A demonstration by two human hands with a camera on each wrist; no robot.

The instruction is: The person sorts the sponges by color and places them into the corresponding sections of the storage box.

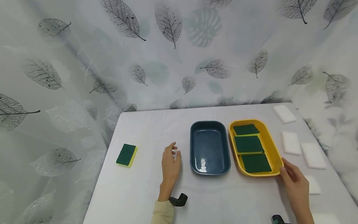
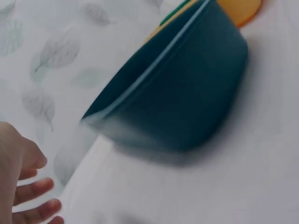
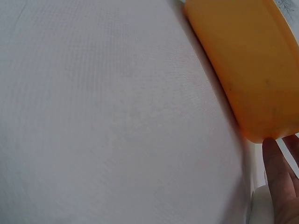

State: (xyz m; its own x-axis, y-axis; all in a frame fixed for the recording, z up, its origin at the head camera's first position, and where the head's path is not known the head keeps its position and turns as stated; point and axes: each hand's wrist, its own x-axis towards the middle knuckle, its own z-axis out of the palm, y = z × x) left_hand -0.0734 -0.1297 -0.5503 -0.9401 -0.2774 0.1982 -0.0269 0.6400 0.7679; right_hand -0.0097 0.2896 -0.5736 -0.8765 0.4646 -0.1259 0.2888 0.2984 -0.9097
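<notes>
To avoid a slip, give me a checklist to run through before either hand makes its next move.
1. Blue rectangular glossy tray empty: ok.
2. Right hand holding the yellow rectangular tray by its near right corner: ok.
3. Yellow tray flat on the white-covered table: cannot tell whether the held corner is raised.
4. All green-and-yellow rectangular sponges in a tray: not ok; three are in the yellow tray, one lies on the table.
5. Left hand free: ok, holding nothing, beside the blue tray.

Pale leaf-print sheeting (image 1: 167,59) behind white-covered table (image 1: 134,189).
</notes>
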